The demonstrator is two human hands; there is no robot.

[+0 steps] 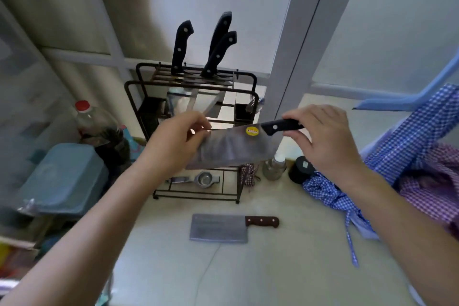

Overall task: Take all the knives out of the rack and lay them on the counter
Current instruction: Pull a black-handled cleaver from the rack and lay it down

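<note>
A black wire knife rack point(139, 97) stands at the back of the pale counter point(285, 256). Three black-handled knives point(180, 49) stick up from its top slots. In front of the rack I hold a black-handled cleaver point(238, 149) with a yellow sticker, level in the air. My right hand point(320, 136) grips its handle. My left hand point(178, 141) pinches the far end of the blade. A second cleaver point(218, 228) with a brown wooden handle lies flat on the counter below.
A blue bin point(64, 179) and a red-capped bottle point(96, 124) stand left of the rack. Checked cloths point(409, 156) are heaped on the right. A small glass bottle point(274, 167) and a black jar point(301, 169) sit by the rack's right foot. A metal squeezer point(198, 179) lies on its bottom shelf.
</note>
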